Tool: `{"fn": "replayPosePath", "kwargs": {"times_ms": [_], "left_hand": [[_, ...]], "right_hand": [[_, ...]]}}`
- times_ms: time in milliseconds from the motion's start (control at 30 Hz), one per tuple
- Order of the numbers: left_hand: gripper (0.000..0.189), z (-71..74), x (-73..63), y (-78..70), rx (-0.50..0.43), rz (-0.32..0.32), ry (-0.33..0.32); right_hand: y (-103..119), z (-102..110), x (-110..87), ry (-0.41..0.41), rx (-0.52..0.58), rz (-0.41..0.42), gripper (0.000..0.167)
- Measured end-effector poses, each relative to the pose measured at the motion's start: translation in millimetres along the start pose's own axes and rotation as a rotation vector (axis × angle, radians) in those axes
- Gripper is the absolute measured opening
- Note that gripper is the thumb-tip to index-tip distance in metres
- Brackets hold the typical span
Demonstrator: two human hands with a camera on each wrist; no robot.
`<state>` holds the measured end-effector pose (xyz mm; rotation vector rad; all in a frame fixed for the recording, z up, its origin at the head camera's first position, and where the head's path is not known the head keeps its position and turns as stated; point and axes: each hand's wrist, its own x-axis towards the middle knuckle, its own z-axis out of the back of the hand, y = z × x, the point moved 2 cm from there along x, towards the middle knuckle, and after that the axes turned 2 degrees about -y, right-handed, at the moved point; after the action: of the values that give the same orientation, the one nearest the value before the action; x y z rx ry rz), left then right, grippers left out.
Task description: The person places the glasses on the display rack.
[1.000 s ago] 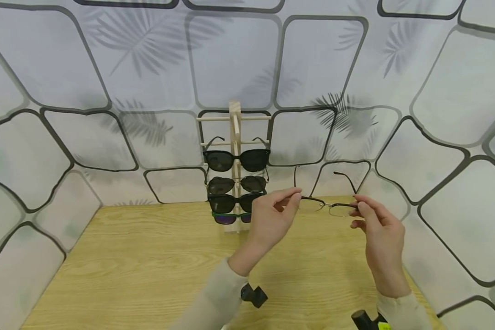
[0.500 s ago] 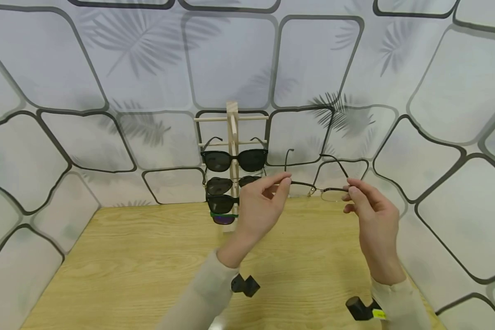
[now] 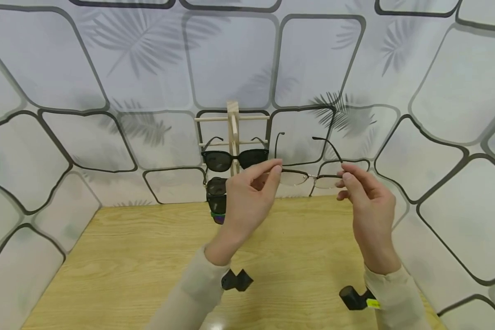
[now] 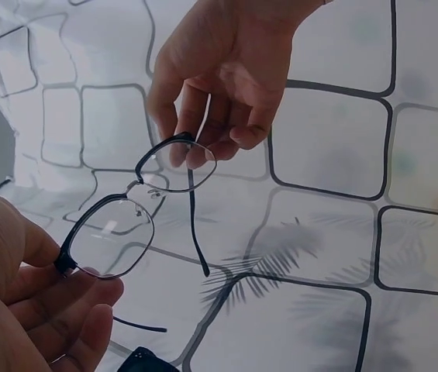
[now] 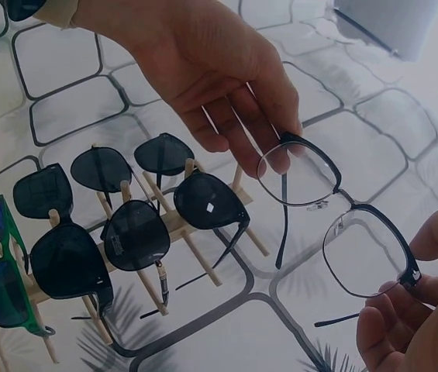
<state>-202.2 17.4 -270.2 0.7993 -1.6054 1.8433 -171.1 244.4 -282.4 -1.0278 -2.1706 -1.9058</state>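
A pair of eyeglasses (image 3: 312,177) with clear lenses and a dark upper rim is held up between both hands, temples unfolded and pointing toward the back wall. My left hand (image 3: 249,195) pinches one end of the frame by its hinge. At the other end, my right hand (image 3: 367,213) pinches the opposite hinge corner between thumb and fingers. Just left of the glasses stands a wooden rack (image 3: 233,120) with several sunglasses on its pegs. Black sunglasses (image 3: 253,159) sit uppermost; the left hand hides parts of the lower pairs in the head view.
In the right wrist view, green-framed sunglasses (image 5: 5,302) hang at the rack's far end. Bare pegs (image 3: 251,118) cross the rack's top, above the black pair. The wood-grain table (image 3: 128,266) meets patterned walls (image 3: 148,68) at the back and sides.
Both hands have raised the eyeglasses and shifted them left, closer to the rack. The left hand now covers more of the lower sunglasses.
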Motion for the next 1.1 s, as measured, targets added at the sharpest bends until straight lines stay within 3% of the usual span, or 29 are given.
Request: {"fn": "replayPosePath", "kwargs": {"times_ms": [267,600,1100], "left_hand": [[0.023,12.1,7.8,-9.5,0.023,-0.054,-0.027],[0.022,32.9,19.0,-17.4,0.055,-0.12,-0.074],[0.022,65.6,25.8,-20.2,0.086,-0.084,-0.141]], "right_hand": [[9,-11,4.5,0.034,-0.037,0.048,0.025],[20,-34,13.1,0.091,-0.007,0.077,0.023],[26,-70,25.9,0.229,-0.093,0.11,0.021]]}}
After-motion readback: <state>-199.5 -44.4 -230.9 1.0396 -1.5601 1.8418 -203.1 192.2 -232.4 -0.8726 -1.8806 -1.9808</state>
